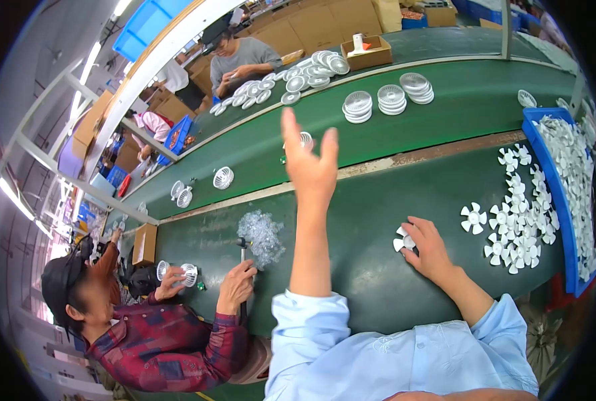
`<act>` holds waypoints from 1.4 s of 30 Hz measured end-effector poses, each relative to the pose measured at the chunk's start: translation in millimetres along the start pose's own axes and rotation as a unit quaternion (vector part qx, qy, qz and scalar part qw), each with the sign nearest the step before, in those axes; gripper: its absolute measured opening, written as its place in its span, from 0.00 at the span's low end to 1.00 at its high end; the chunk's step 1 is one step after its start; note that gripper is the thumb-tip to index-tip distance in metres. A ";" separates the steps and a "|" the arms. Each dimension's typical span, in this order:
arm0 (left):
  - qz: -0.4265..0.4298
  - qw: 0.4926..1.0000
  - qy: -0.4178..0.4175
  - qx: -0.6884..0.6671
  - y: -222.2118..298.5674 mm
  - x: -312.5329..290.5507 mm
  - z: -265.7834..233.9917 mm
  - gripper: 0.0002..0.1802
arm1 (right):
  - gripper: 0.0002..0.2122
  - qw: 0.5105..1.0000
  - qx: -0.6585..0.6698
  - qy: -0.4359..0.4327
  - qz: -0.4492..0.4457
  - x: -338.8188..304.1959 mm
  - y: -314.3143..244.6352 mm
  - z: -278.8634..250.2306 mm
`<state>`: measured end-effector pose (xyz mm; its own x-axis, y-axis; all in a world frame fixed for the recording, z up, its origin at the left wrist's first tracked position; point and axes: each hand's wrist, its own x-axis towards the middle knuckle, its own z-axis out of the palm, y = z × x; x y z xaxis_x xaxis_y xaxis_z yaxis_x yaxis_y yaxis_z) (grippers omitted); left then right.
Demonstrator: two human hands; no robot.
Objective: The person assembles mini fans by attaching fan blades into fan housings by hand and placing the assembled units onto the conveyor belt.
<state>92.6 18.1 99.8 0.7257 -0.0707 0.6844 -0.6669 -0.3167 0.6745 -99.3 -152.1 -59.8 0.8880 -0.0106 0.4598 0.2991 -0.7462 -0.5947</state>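
Note:
My left hand [311, 164] reaches out over the green belt with thumb and fingers apart, holding nothing. A white round fan housing [305, 140] sits just behind it, partly hidden by the fingers. On the dark green tabletop, my right hand [429, 248] has its thumb and fingers closed around a small white fan blade [401, 242]. To the right of that hand lies a loose spread of similar white fan blades [505, 219].
A blue bin [570, 264] heaped with white parts borders the right. Stacked white grilles [393, 100] rest on the belt [445, 127]. At left, a co-worker holds a hammer [243, 250] beside a pile of clear small parts [261, 234]. Another person [244, 60] works across the belt.

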 end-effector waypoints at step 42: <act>0.159 0.915 -0.197 0.314 -41.9 -152.2 11.0 0.06 | 0.09 0.846 0.369 -0.075 0.379 10.0 14.0 -65.7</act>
<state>11.9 31.7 -35.7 0.5987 -0.5509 0.5815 -0.7162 -0.6932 0.0806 -109.2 -206.3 -20.2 0.9401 -0.1741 -0.2931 -0.2878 0.0556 -0.9561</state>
